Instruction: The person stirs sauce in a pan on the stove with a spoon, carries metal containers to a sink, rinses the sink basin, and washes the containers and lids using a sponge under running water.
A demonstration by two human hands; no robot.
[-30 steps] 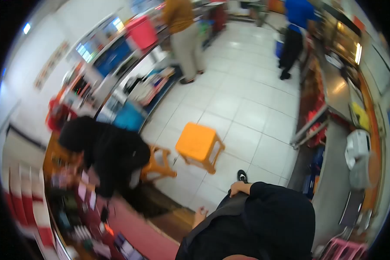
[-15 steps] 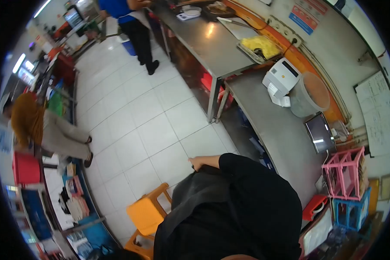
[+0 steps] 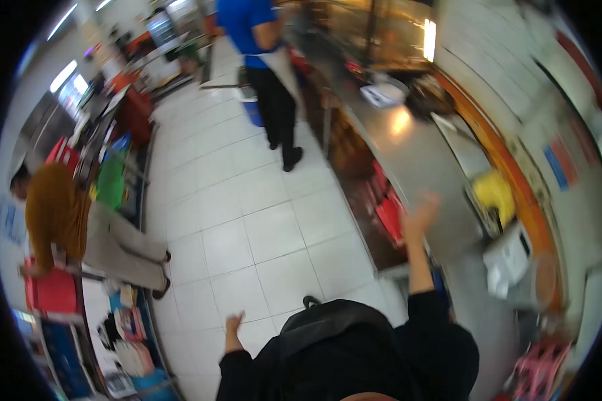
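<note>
My right hand (image 3: 423,210) reaches forward over the near edge of the steel table (image 3: 441,227); it is blurred, but its fingers look stretched out with nothing in them. Low in front of me, my left hand (image 3: 234,323) hangs above the white tiled floor (image 3: 247,260). Its thumb points up, while the other fingers are too blurred to make out. Beyond my right hand, a yellow bundle (image 3: 495,197) lies on a tray, and a white printer-like device (image 3: 508,257) stands beside a clear plastic tub (image 3: 540,277).
A person in a blue shirt (image 3: 247,30) stands ahead by the counter. To the left, a person in a mustard top (image 3: 57,207) bends over a red box (image 3: 50,291). A white scale (image 3: 384,93) and a lit glass cabinet (image 3: 398,40) are further along; a pink rack (image 3: 542,367) is at lower right.
My view has moved forward along the aisle. My right hand has swung from in front of my body out over the table, and my left hand has come into view. The yellow stool has left view.
</note>
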